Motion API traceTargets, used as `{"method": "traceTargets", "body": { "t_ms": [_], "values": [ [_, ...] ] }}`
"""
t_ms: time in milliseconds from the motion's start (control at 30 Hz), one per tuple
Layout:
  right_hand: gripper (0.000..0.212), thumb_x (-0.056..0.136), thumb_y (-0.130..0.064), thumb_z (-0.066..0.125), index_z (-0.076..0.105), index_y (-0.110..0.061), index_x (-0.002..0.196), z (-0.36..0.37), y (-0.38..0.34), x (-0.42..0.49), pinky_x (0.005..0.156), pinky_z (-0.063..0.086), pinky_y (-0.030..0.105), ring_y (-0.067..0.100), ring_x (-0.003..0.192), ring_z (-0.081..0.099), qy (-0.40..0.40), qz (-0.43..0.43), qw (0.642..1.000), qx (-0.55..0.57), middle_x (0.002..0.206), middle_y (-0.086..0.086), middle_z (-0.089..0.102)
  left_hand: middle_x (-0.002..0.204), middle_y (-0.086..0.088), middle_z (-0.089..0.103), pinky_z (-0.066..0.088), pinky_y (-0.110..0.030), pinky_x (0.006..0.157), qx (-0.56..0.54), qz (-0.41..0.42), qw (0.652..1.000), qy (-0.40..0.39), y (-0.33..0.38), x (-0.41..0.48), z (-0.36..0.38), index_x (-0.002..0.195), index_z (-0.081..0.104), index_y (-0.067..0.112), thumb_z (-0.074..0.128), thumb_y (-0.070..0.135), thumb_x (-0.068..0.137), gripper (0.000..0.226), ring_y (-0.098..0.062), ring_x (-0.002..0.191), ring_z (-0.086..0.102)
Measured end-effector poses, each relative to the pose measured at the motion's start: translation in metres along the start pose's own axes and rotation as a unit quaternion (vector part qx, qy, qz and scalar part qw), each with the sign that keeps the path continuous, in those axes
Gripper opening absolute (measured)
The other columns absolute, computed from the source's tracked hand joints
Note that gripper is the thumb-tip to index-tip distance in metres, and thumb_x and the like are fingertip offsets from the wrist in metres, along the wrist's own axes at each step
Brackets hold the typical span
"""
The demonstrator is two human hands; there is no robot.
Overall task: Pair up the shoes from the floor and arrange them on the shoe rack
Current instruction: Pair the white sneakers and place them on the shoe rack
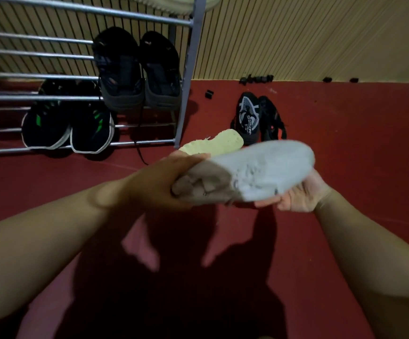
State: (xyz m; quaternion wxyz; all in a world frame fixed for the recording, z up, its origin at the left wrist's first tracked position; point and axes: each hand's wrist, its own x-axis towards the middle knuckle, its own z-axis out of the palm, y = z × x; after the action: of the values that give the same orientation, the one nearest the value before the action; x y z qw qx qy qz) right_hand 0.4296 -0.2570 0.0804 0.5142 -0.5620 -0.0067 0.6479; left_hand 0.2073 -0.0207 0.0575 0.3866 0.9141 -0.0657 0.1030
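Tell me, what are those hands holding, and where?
A white shoe: the left hand grips its heel end, the right hand holds it under its toe end.

One white shoe (267,170) is raised off the floor, toe to the right, blurred. A pale-soled shoe (214,143) lies just behind it, sole showing. On the shoe rack (188,69), a black-and-green pair (67,126) sits on the lowest shelf and a dark grey pair (137,74) on the shelf above, at its right end. A black pair (257,116) is on the floor, beside the rack's right post.
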Motion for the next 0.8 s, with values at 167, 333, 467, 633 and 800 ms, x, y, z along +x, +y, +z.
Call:
{"method": "traceTargets", "body": {
  "t_ms": [167,333,467,633,800],
  "values": [
    [0.080,0.083,-0.076,0.024,0.020,-0.030,0.149,0.018,-0.005,0.005,0.065,0.060,0.039,0.036,0.099,0.067,0.099,-0.127,0.981,0.109,0.134,0.019,0.053,0.138,0.019,0.044,0.040,-0.045,0.104,-0.170,-0.139,0.970,0.102,-0.013,-0.011,0.016,0.136,0.037,0.044,0.080,0.043,0.060,0.087,-0.013,0.128,0.043],
    [0.082,0.092,-0.046,0.052,-0.009,-0.040,0.148,0.076,0.011,0.029,0.082,0.056,0.040,0.021,0.108,0.060,0.244,-0.291,0.915,-0.138,0.144,-0.007,0.033,0.127,0.008,0.053,0.047,-0.035,0.097,-0.227,-0.219,0.934,0.168,-0.016,-0.004,0.040,0.134,0.038,0.045,0.080,0.050,0.053,0.092,-0.009,0.120,0.049],
    [0.119,0.068,-0.042,0.074,-0.011,-0.027,0.150,0.108,0.036,0.049,0.115,0.022,0.030,0.011,0.141,0.017,0.261,-0.341,0.844,-0.321,0.155,-0.001,0.007,0.123,0.009,0.057,0.048,-0.016,0.087,-0.176,-0.202,0.940,0.213,-0.007,0.001,0.056,0.137,0.040,0.033,0.081,0.046,0.061,0.087,0.005,0.110,0.054],
    [0.127,0.057,-0.045,0.077,-0.008,-0.030,0.150,0.101,0.042,0.056,0.109,0.018,0.019,0.008,0.139,0.013,0.262,-0.332,0.842,-0.336,0.155,0.001,0.004,0.149,0.004,0.033,0.039,-0.040,0.107,-0.163,-0.263,0.941,0.141,-0.009,-0.013,0.059,0.139,0.011,0.059,0.080,0.057,0.058,0.106,-0.010,0.136,0.034],
    [0.114,0.077,-0.009,0.077,-0.008,-0.037,0.149,0.098,0.047,0.067,0.100,0.047,0.029,0.012,0.131,0.041,0.102,-0.292,0.914,-0.261,0.147,-0.010,0.031,0.155,0.009,0.011,0.021,-0.019,0.113,-0.212,-0.287,0.934,-0.007,0.007,-0.042,0.039,0.145,-0.008,0.036,0.079,0.030,0.075,0.112,-0.001,0.140,0.016]
  ]
}}
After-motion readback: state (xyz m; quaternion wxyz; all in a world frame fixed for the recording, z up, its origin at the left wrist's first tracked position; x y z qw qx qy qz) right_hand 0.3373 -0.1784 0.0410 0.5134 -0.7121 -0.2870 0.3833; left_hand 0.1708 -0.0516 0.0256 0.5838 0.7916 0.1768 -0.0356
